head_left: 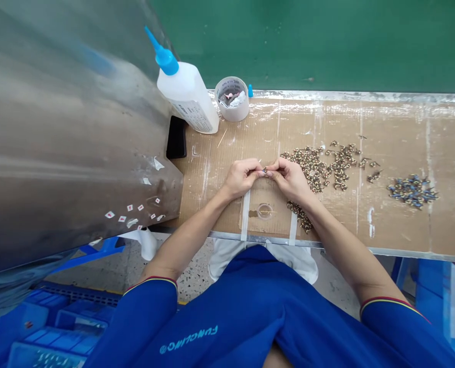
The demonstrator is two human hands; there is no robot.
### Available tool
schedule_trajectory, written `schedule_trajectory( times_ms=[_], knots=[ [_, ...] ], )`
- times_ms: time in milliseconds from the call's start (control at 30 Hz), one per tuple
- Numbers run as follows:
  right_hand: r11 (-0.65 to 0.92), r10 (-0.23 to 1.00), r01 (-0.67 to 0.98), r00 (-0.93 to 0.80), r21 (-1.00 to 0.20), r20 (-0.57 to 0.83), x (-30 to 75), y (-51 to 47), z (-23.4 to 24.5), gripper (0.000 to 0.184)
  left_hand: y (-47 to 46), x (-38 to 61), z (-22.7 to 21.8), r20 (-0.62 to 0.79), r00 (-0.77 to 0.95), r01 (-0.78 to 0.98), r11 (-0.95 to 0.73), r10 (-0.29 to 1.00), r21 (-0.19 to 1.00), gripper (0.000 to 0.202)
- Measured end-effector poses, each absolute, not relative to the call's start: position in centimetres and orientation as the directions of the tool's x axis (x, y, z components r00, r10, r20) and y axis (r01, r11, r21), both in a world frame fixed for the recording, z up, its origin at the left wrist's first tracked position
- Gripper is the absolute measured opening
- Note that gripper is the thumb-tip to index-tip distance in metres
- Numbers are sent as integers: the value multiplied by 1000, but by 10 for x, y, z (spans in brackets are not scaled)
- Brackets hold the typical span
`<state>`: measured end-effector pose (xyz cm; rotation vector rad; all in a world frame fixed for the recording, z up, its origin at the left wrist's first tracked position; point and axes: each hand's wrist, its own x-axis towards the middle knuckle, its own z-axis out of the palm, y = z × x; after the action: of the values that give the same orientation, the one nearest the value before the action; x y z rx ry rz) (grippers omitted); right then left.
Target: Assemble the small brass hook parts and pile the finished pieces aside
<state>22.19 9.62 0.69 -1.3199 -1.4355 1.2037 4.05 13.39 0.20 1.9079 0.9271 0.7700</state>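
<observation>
Hands: the left hand and right hand meet at the centre of the frame, fingertips pressed together from both sides, pinching one tiny dark metal fitting; its exact shape is too small to tell.

Just below the hands: a small round clear disc lies on the bench, between two white tape strips that run toward the near edge.

Right of the hands: a scattered heap of small brass fittings spreads along the cardboard-covered bench, its near end touching the right wrist area. Farther right lies a separate cluster of small blue-and-metal parts.

Upper left of the hands: a white plastic squeeze bottle with a blue nozzle leans near a white round tub holding scraps. A thin wooden stick lies just below the tub.

Left of the frame: a large grey metallic sheet bears small stuck-on labels.

Background: a green wall runs along the far edge.

Lower left: blue plastic crates sit on the speckled floor.
</observation>
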Motion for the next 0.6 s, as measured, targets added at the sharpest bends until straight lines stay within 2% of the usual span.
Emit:
schedule_trajectory(
  times_ms=[233,400,600],
  knots=[
    [-90,982,18,-168,-996,-92,231,100,11,36,134,42,7,221,524,235,-389,823,891,34],
    [-49,986,42,-155,-998,-55,232,98,12,33,134,42,7,194,544,284,-396,816,873,30],
    [49,988,144,-151,-988,27,229,97,4,25,136,43,3,134,570,311,-363,811,878,28]
  ],
)
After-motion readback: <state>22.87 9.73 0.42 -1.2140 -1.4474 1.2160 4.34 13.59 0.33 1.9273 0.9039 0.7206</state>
